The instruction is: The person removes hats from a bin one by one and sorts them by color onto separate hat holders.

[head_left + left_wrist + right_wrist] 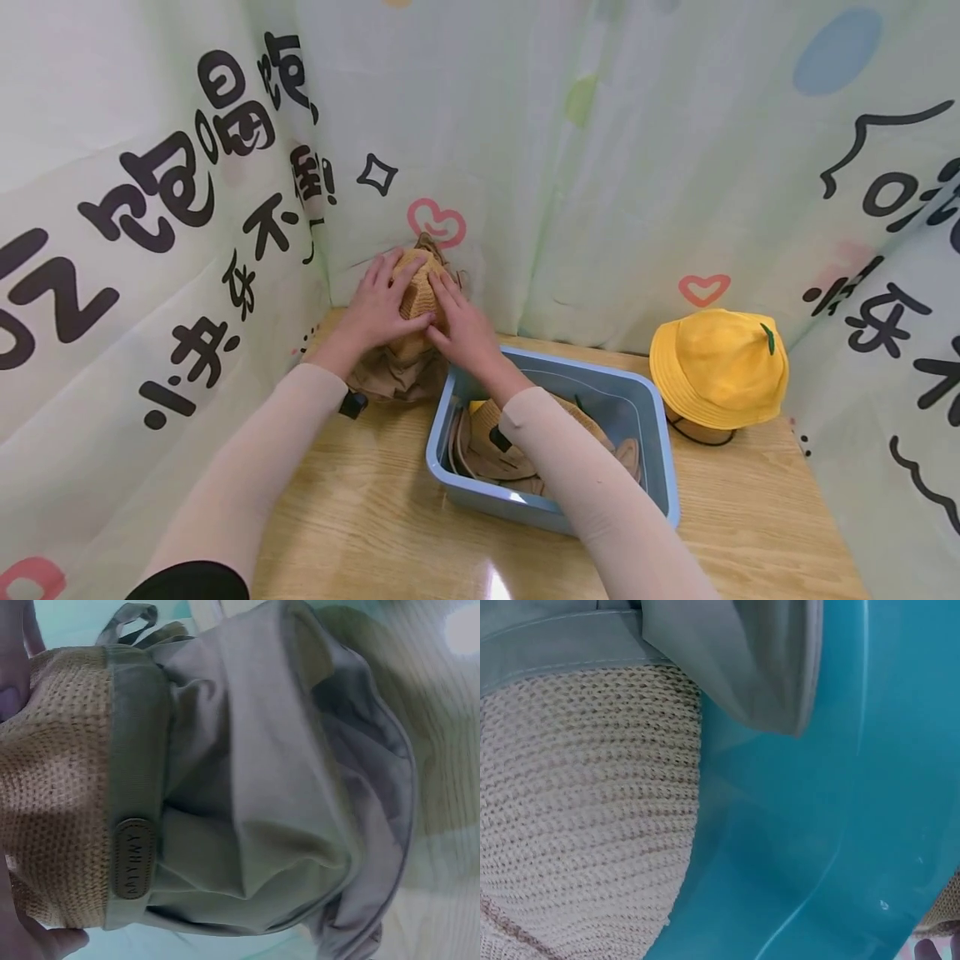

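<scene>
Settling the tan hat (418,298), I'd guess: left hand (377,304) and right hand (465,323) press it, fingers spread, unclenched; next, ease off.

Fingers (10,664) touch a woven hat (64,780) with labelled band (136,742) and rumpled fabric brim (255,750).

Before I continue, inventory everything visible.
Table: 1, light brown, foreground
Bin: 1, blue, on table
Tan hat: 1, brown brim, left of bin
Bin hats: count unclear, tan and brown, inside
Yellow hat: 1, yellow, right of bin
Support: 1, brown and black, under yellow hat
Printed cloth: count unclear, pale, black lettering, around table
Wrist cameras: 2, black, over table and bin
Sleeves: 2, pale, foreground
Left hand: 1, bare, on tan hat
Right hand: 1, bare, on tan hat
</scene>
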`<state>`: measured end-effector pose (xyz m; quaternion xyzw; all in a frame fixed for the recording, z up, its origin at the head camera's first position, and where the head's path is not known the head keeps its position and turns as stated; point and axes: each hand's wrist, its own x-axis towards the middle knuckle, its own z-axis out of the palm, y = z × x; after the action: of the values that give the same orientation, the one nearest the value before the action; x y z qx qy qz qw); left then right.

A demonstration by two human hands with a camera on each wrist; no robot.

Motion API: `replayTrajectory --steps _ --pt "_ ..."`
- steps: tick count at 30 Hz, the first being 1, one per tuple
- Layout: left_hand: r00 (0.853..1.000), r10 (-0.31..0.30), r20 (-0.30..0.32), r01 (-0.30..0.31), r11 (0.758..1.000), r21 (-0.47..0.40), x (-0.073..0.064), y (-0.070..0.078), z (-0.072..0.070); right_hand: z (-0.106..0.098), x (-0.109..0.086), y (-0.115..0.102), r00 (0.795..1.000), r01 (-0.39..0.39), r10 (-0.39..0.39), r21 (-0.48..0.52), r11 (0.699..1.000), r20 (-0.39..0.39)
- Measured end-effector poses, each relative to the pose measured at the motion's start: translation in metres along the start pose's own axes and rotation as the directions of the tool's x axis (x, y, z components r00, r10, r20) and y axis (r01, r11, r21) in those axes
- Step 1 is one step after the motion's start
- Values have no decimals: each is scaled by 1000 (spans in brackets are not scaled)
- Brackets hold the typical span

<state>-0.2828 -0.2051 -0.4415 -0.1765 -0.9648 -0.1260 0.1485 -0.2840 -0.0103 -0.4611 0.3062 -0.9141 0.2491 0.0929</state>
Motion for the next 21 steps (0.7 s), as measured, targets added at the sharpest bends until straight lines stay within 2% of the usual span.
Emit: replayTrajectory --steps 3,5,9,13,16,18,21 --pt "1000 6 -1 -6 1000 4 -2 0 3 2 -2 1 1000 1 -1 -15 1000 -2" --pt "1000 -2 -16 1 999 -38 -3 0 1 3 -4 1 999 30 -31 -28 999 -30" --pt "996 18 -88 -32 987 -158 -4 -3 -7 4 -8 1 982 149 -159 -96 984 -106" --pt "988 44 -146 -78 968 -239 2 -2 -18 5 -14 -2 951 254 -283 -213 944 -121" --pt "995 20 -95 -44 966 -254 12 4 -25 5 -17 -6 933 299 -345 -313 902 -102" --pt "1000 -4 -19 -1 970 -242 20 9 -29 5 -18 -8 925 314 -369 -365 877 -93" --pt "994 -41 97 59 979 -194 28 13 -33 5 -20 -12 926 308 -370 -416 855 -75"
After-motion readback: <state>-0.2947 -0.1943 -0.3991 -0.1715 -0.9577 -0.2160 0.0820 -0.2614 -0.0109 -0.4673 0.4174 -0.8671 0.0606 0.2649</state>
